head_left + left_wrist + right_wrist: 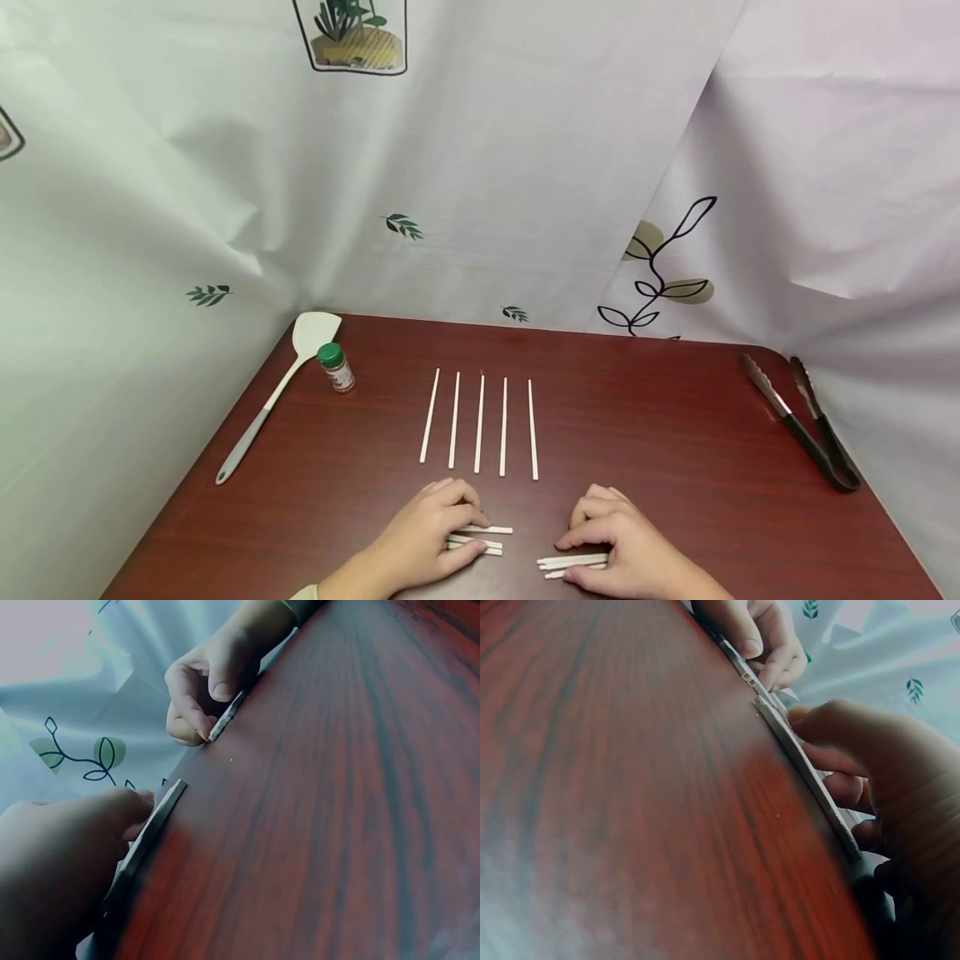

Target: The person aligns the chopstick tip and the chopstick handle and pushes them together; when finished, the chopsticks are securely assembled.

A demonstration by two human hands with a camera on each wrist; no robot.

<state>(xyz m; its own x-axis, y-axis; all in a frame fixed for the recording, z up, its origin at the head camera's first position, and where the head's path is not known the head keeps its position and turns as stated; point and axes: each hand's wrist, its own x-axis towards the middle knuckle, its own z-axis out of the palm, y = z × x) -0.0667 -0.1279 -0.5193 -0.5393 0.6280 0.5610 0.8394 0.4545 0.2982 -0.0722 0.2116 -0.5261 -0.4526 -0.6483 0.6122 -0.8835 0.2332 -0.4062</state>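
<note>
Stick row: five pale sticks lie side by side, apart from one another, on the table ahead of both hands.
Left bunch: at least three sticks lie crosswise under the left hand, ends pointing toward the other bunch; the full count is hidden.
Right bunch: several sticks lie crosswise, partly covered by the right hand; their number cannot be told.
Left hand: fingers curled, thumb opposite, gripping the left bunch low at the table.
Right hand: fingers bent, thumb on the near side, holding the right bunch between them.
Bunch gap: the two bunches' ends face each other, near but not touching.
Step with the sticks: seems to be gathering or steadying the loose ones in two bunches, the row being untouched.
Next stick move: probably calls for keeping each bunch together between thumb and fingers; turning or parting sticks would need a lighter pinch, with care not to knock the row.
Table edges: spatula and spice jar on the left, tongs on the right.
</note>
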